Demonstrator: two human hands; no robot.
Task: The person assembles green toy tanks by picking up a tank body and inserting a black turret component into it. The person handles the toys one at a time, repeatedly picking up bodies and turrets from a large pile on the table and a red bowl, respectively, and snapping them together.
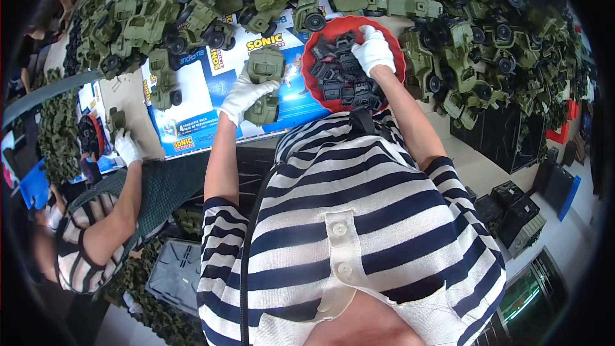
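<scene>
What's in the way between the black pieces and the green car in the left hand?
The left rim of the red bowl stands between the black pieces inside and the green car in the left hand; nothing else visible does. The right hand is over the bowl, with nothing seen blocking it from the pieces.

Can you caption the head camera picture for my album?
Left hand holds a green toy vehicle; right hand is over a red bowl of black parts.
</scene>
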